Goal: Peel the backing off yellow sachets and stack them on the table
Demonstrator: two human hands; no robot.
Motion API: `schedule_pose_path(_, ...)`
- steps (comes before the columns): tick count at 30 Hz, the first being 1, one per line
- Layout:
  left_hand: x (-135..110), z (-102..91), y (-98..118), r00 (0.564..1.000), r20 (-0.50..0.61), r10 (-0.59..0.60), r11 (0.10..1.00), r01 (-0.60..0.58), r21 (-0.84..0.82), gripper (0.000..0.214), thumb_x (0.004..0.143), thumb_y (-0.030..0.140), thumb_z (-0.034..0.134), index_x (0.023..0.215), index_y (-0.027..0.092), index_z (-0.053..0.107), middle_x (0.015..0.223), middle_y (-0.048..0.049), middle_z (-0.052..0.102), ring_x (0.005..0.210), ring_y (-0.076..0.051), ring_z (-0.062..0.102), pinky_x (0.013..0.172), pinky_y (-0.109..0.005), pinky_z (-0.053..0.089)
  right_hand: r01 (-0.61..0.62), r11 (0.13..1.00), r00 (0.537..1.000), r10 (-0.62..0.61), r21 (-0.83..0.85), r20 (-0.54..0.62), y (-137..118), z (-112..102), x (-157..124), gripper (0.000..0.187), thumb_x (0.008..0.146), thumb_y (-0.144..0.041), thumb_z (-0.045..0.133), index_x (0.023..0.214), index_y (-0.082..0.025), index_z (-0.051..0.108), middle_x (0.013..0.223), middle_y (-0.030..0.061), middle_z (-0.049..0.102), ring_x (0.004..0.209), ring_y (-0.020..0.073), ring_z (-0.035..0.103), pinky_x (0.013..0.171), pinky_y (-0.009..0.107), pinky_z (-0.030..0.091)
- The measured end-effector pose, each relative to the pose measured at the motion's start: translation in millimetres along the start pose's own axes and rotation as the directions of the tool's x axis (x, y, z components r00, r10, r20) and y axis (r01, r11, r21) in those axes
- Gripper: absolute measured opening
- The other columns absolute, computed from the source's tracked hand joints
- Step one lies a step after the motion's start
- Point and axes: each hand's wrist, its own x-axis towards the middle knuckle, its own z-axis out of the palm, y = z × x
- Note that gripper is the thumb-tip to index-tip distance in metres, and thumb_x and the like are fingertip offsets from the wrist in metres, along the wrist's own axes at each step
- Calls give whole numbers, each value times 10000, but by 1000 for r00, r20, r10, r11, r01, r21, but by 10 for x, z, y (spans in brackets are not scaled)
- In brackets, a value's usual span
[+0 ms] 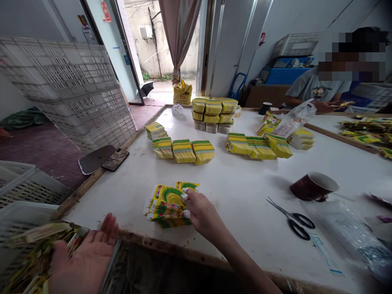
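My right hand [199,210] rests on a fanned stack of yellow-green packets [165,204] near the front edge of the white table [239,192], its fingers curled over the stack's right side. My left hand [88,257] hovers palm up below the table edge, fingers spread and together, beside loose yellow packets [33,253] heaped in a white crate at the lower left; it holds nothing that I can see.
Banded bundles of packets [183,150] lie in rows mid-table, with a taller pile [214,114] behind. Scissors [290,218], a dark red cup [314,187] and clear plastic bags sit at the right. Two phones [104,159] lie at the left edge. Another person [318,87] works at the far right.
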Motion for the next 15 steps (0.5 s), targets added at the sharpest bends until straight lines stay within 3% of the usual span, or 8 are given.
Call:
schedule_pose_path(2,-36,-39,-117,988,38,-146,988,144,49,438,761,489,620,1035,149,646,1022,-92,694,843,-191,662,648,-279,598,-2,1000,1000,2,-25,27,7,76,38,480,744,13,575,1182,-174,520,1088,117,646,1014,267,577,880,417,479)
schedule_pose_path(4,-101,-48,-284,970,130,-207,975,194,107,410,714,384,722,1059,171,666,909,-45,709,721,-149,650,608,-228,579,-11,1000,1000,12,-18,25,2,112,50,447,737,29,558,1129,-185,529,963,74,651,927,241,587,844,388,482)
schedule_pose_path(6,-177,-12,-428,955,219,-198,974,168,151,404,694,344,773,1054,183,683,840,-26,712,680,-133,640,612,-204,565,-17,1000,1000,18,-12,16,-7,118,46,447,742,24,552,1132,-190,508,894,46,633,877,225,583,827,374,481)
schedule_pose_path(11,-351,182,-550,929,357,-96,973,11,233,399,708,404,770,1023,168,704,790,-40,702,646,-142,617,576,-212,534,-25,999,1000,25,-24,7,-31,98,56,501,742,15,557,1196,-181,473,1149,124,584,1069,265,523,921,430,440)
schedule_pose_path(15,-459,234,-567,908,401,-118,953,-10,303,411,690,404,791,1010,159,707,810,-49,705,669,-139,612,625,-223,523,-36,999,999,36,-8,37,-15,73,124,452,703,17,594,1106,-177,528,997,90,615,953,258,543,861,415,452)
